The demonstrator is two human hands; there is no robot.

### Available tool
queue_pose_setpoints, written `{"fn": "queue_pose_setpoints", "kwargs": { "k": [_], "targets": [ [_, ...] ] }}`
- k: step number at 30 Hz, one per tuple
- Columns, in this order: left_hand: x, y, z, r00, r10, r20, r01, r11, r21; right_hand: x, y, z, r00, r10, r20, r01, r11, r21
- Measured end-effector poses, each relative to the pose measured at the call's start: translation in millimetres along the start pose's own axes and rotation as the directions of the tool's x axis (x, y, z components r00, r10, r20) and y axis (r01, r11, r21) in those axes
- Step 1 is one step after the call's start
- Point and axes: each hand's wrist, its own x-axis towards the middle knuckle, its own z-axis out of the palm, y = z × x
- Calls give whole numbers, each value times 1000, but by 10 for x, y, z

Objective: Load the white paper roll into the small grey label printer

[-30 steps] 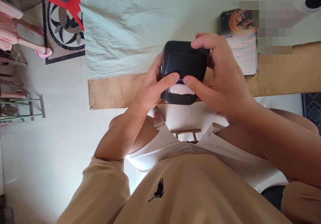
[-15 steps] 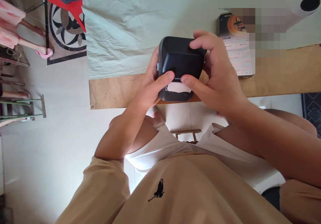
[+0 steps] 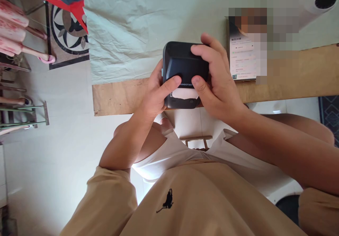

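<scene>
Between my two hands is a black label printer (image 3: 188,65) with rounded corners, held over the table's front edge. A strip of white label paper (image 3: 184,93) sticks out of its slot, below small brand lettering. My left hand (image 3: 160,93) grips the printer's left side, its thumb on the top face and its other fingers hidden behind. My right hand (image 3: 221,79) wraps the right side, its thumb near the slot and a forefinger on the upper right corner. A small light-blue part shows at the printer's left edge.
On the table lies a wrinkled pale green cloth (image 3: 124,35), with a bare wooden edge (image 3: 116,98) in front. A phone with a lit screen (image 3: 242,58) rests at the right, partly pixelated. Top right is a white cylinder with a dark opening (image 3: 325,0). Another person's legs show at far left.
The label printer has shifted slightly left in my hands and turned a little more square to view. My right hand has moved left with it, its forefinger further in on the top.
</scene>
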Motion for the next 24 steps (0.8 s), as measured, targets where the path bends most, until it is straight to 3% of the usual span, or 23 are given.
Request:
{"fn": "queue_pose_setpoints", "kwargs": {
  "k": [10,14,21,24],
  "targets": [
    [99,-105,-73,999,46,11,-44,994,-103,29,45,0,1000,3,-27,-4,1000,-28],
    [166,-115,-77,996,-51,-71,44,994,-103,43,25,-66,997,70,41,-66,994,-92],
    [166,-109,-65,989,-88,-122,78,993,-86,89,44,-256,991,-41,128,83,935,-344],
    [134,-81,-68,996,-75,-46,73,996,-46,82,56,-259,991,-63,121,102,932,-349]
  ]
}}
